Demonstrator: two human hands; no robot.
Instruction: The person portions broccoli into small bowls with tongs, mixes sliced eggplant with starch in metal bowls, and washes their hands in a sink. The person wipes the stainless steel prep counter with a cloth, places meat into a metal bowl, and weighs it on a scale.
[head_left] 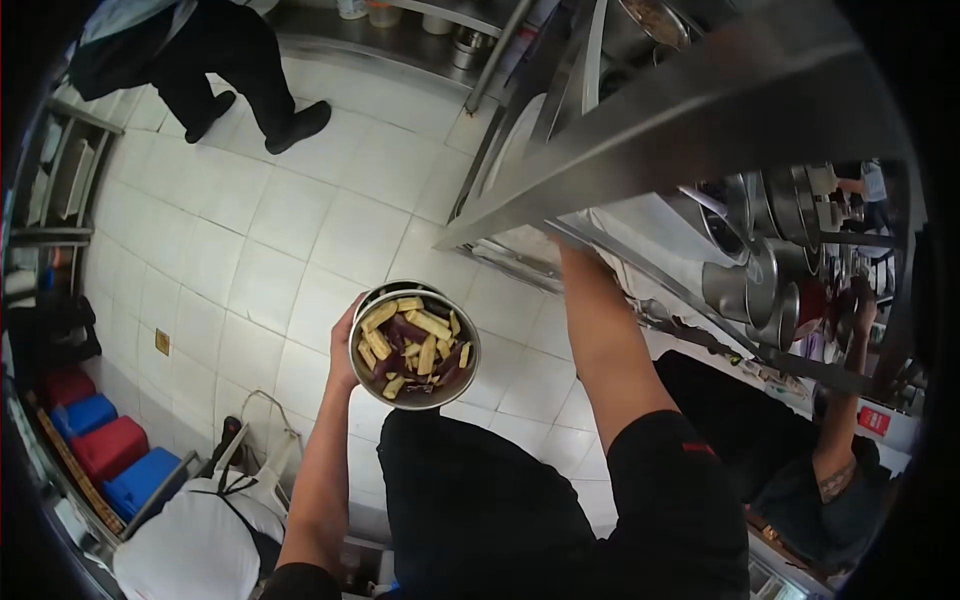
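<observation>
A round metal bowl (472,385) holds yellow-white cut sticks (427,352) and dark purple pieces (405,330). My left hand (343,345) grips its left side, with the fingers mostly behind the rim, and holds it above the tiled floor. My right arm (598,340) reaches forward to the metal shelving; the right hand is hidden behind the shelf edge, so what it touches does not show.
Metal shelving (690,120) with pots (735,290) stands close on the right. A co-worker (810,490) is at the far right, another (225,60) stands at the top left, and a person in white (190,545) is lower left. Red and blue bins (108,447) line the left.
</observation>
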